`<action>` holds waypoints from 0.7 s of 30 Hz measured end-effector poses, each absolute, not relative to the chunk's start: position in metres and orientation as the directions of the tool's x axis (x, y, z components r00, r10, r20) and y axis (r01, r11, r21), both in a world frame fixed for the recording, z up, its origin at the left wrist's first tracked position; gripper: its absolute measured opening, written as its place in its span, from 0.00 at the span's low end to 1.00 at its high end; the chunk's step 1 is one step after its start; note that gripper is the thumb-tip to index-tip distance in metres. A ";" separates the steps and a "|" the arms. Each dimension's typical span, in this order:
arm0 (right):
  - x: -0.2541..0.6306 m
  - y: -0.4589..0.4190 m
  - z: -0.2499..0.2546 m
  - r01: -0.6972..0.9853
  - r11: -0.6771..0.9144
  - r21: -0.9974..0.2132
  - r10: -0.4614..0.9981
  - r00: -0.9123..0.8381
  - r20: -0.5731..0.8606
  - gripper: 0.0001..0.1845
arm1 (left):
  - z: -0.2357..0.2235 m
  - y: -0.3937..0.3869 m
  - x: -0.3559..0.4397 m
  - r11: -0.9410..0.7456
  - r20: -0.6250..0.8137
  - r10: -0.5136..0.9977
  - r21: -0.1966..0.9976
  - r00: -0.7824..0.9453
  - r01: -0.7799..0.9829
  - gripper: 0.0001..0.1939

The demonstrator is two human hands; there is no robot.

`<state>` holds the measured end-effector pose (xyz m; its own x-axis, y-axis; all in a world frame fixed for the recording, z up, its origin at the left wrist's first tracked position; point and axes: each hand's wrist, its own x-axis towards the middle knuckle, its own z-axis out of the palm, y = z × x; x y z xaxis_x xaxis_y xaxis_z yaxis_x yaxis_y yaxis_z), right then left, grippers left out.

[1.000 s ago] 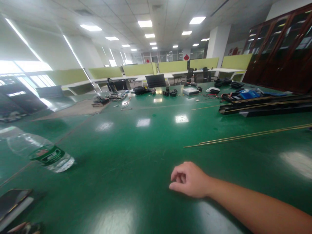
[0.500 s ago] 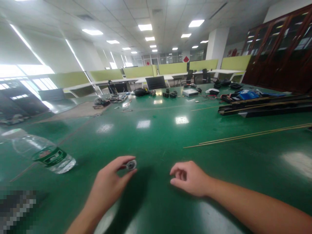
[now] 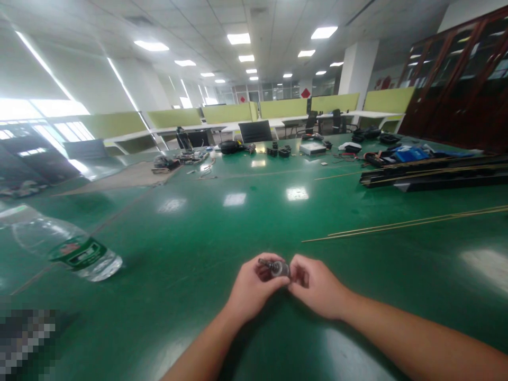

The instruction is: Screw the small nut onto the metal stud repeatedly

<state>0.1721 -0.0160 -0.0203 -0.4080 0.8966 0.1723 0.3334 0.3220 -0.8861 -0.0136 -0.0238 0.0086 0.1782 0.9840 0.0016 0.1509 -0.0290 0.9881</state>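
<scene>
Low over the green table, my left hand (image 3: 254,288) pinches a small cylindrical metal part (image 3: 281,269) between thumb and fingers. A thin dark shaft sticks out of the part toward the left, and its body is grey and round. Right beside it, my right hand (image 3: 317,286) is closed, with curled fingers and the thumb tip up against the part's right end. What sits between those right fingertips is hidden. The two hands meet at the thumbs.
A clear water bottle (image 3: 67,246) with a green label lies tilted at the left. Thin brass-coloured rods (image 3: 397,223) stretch across the right side. Black rails (image 3: 436,177) lie behind them, and several small devices and tools line the table's far side. A pixelated patch covers the lower left corner.
My left hand has moved right with the metal part, bringing it to my right hand. The part has turned, so its shaft now shows. My right hand has stayed about where it was.
</scene>
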 end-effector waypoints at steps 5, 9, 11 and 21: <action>0.173 -0.017 -0.015 0.340 0.332 -0.880 0.887 -0.429 0.169 0.06 | 0.012 -0.025 -0.011 -0.008 -0.015 0.980 0.993 0.197 0.116 0.17; 0.174 -0.018 -0.014 0.339 0.343 -0.876 0.880 -0.443 0.172 0.06 | 0.011 -0.026 -0.010 -0.003 -0.016 0.979 0.996 0.204 0.093 0.15; 0.174 -0.018 -0.015 0.334 0.350 -0.875 0.876 -0.448 0.179 0.06 | 0.009 -0.027 -0.011 -0.011 -0.008 0.981 0.995 0.195 0.095 0.16; 0.174 -0.019 -0.011 0.330 0.317 -0.889 0.891 -0.425 0.160 0.07 | 0.015 -0.027 -0.017 -0.071 0.053 0.993 0.981 0.105 0.183 0.17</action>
